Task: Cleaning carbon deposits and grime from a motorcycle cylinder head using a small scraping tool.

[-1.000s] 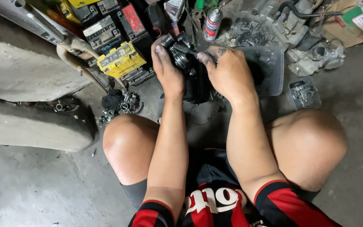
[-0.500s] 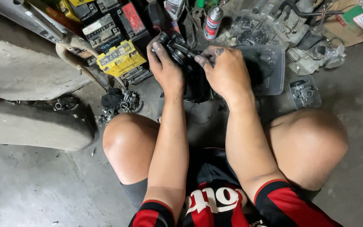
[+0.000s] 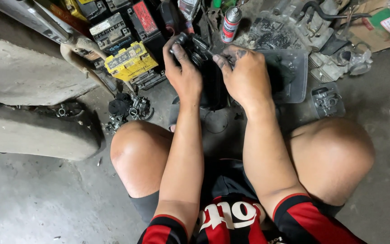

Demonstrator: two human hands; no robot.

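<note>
Black engine part [image 3: 211, 86] stands on the floor between our knees, its long axis running away from us. Our left hand [image 3: 183, 74] clasps its left flank; our right hand [image 3: 244, 74] closes over its right top, beside the clear plastic tray [image 3: 294, 74].

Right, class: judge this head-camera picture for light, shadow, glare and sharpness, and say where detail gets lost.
Head view: soft, even light with no hard shadows; the left hand and right hand are sharp, yet the black part they hold is too dark to make out. Mild glare on the clear tray. The spray can and yellow battery show crisply, though the frame edges bend slightly.
</note>
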